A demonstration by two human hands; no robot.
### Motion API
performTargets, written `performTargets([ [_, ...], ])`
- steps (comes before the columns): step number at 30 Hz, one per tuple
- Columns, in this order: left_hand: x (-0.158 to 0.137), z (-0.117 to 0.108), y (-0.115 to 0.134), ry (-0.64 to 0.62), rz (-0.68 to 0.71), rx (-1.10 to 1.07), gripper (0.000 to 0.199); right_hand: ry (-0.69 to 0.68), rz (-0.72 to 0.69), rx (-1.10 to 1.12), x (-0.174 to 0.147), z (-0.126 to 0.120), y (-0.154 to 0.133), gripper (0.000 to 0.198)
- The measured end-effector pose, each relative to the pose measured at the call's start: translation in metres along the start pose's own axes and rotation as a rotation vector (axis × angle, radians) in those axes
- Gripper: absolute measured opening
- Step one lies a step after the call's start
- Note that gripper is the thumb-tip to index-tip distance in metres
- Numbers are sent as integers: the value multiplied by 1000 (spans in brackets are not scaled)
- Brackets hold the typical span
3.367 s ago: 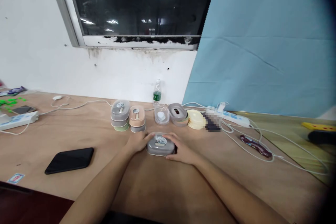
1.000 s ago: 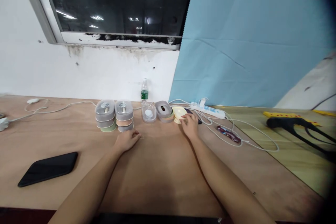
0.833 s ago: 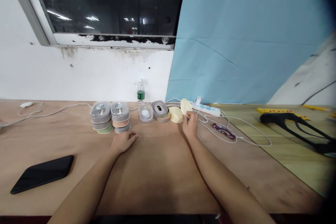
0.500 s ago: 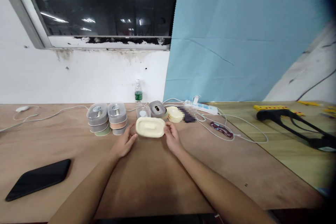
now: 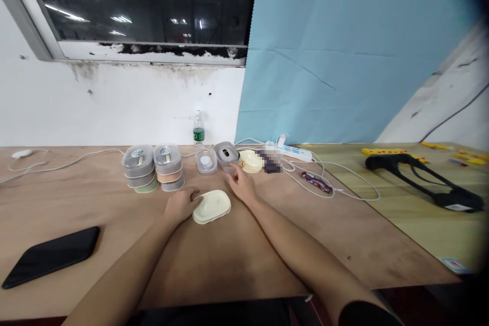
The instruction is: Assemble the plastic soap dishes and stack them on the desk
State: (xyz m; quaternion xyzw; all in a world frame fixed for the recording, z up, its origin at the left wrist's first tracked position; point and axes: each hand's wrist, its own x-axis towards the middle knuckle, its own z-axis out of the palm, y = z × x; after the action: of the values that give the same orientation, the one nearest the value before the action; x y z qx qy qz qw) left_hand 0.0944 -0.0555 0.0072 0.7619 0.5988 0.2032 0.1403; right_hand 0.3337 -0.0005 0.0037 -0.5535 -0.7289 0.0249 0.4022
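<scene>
A shallow cream-coloured oblong tray or lid (image 5: 212, 206) is low over the wooden table, near the middle. My left hand (image 5: 181, 206) pinches its left end, the thumb lying on top and the other fingers partly hidden. Beyond it, my right hand (image 5: 242, 184) reaches forward with fingers apart and nothing in them. Its fingertips are at the front of a grey lidded container (image 5: 226, 153); whether they touch it I cannot tell. Just left of that container stands a clear lid or box with a white disc (image 5: 206, 162). Several cream pieces (image 5: 251, 161) are stacked to its right.
Two stacks of round-cornered containers, the left stack (image 5: 138, 168) and the right stack (image 5: 168, 167), stand at left. A water bottle (image 5: 198, 128) is by the wall. A black phone (image 5: 51, 256), power strip (image 5: 294, 153), white cables, maroon bundle (image 5: 317, 183) and black frame (image 5: 420, 183) also lie about.
The cream tray has come down and nearer to me. My right hand has let go of its right end and moved forward to the grey container. My left hand has stayed at the left end.
</scene>
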Motion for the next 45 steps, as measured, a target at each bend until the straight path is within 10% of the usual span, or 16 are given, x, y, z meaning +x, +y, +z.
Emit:
performTargets([
  [17,4,8,-1,112,69,-239,44,231,3,201,5,9,14,40],
  [25,-11,-12,9,347,175,-257,72,30,-296,379,-30,-11,-5,44],
  [32,-19,-21,20,203,53,-147,70,-45,-165,310,-22,-16,-9,46],
  [39,-8,-13,14,-116,-19,117,43,-536,-16,35,-11,-20,3,46],
  [45,-6,-9,12,-112,-12,94,37,-330,-11,24,-5,-16,0,37],
])
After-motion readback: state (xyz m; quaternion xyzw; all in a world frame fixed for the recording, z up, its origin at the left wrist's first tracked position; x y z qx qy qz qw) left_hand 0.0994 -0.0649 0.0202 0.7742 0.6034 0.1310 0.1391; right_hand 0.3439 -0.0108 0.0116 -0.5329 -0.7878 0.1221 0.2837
